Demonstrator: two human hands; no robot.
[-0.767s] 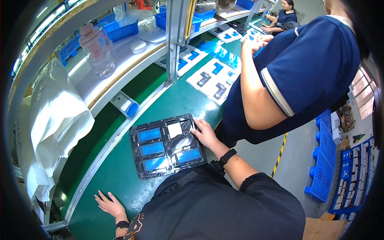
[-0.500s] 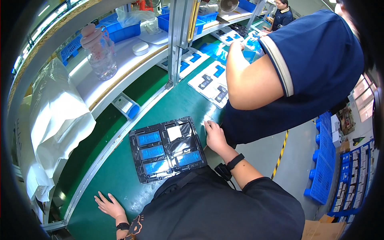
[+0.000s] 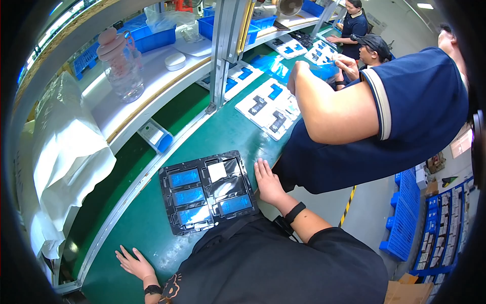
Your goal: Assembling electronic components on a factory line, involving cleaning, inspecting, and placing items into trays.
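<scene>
A black moulded tray (image 3: 172, 175) lies on the green table (image 3: 152, 238) in front of me. Several of its pockets hold blue-filmed flat parts (image 3: 188, 196), and one holds a part with a white square label (image 3: 217, 171). My right hand (image 3: 268, 183) rests flat and empty by the tray's right edge, fingers apart. Whether it touches the tray I cannot tell. A black band sits on that wrist. My left hand (image 3: 132, 262) lies spread on the table near its front edge, well below the tray, holding nothing.
A co-worker in a dark blue shirt (image 3: 405, 121) stands close on my right, a bare arm over white trays (image 3: 268, 104). A green belt (image 3: 101, 187) runs left of the table. The white shelf (image 3: 152, 76) holds a clear bottle (image 3: 121, 66) and blue bins. Blue crates (image 3: 405, 213) stand on the floor.
My right hand has slid slightly right and down along the tray's edge. The co-worker has turned and bent an arm over the white trays. My left hand has stayed put.
</scene>
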